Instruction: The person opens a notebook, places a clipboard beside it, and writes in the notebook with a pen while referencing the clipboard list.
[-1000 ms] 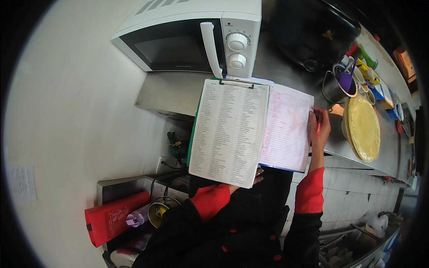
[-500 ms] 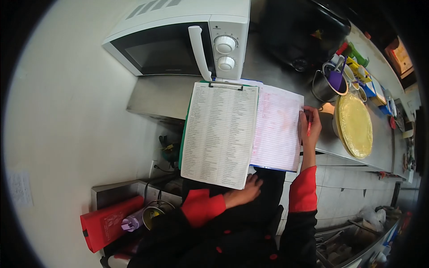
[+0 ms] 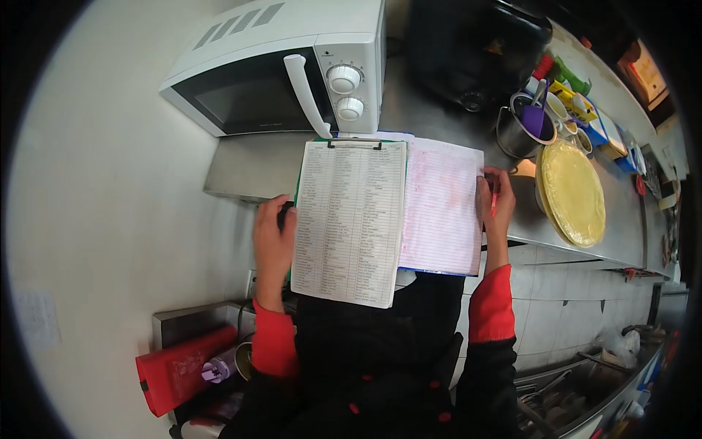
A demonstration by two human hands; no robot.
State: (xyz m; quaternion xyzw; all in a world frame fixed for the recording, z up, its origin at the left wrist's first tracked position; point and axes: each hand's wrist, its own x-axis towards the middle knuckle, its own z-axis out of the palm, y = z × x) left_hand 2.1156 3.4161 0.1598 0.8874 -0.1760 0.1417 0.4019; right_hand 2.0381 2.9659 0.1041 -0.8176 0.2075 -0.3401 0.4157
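A green clipboard with a printed list sheet (image 3: 349, 223) lies over the left part of an open lined notebook (image 3: 444, 208), both at the steel counter's edge. My left hand (image 3: 273, 241) is at the clipboard's left edge, thumb and fingers apart; whether it touches the board I cannot tell. My right hand (image 3: 499, 201) is closed around a red pen (image 3: 494, 199) and rests at the notebook's right edge. Pink marks show on the notebook page.
Behind the papers stands a white microwave (image 3: 274, 80), with a black appliance (image 3: 475, 55) beside it. To the right are a metal pot (image 3: 521, 135) with utensils and a plastic-wrapped yellow round stack (image 3: 574, 194). Lower left sit a red box (image 3: 183, 366) and a purple bottle (image 3: 219, 368).
My left hand has moved from below the clipboard, up and left to its left edge. My right hand still holds the red pen. The whole view has shifted slightly.
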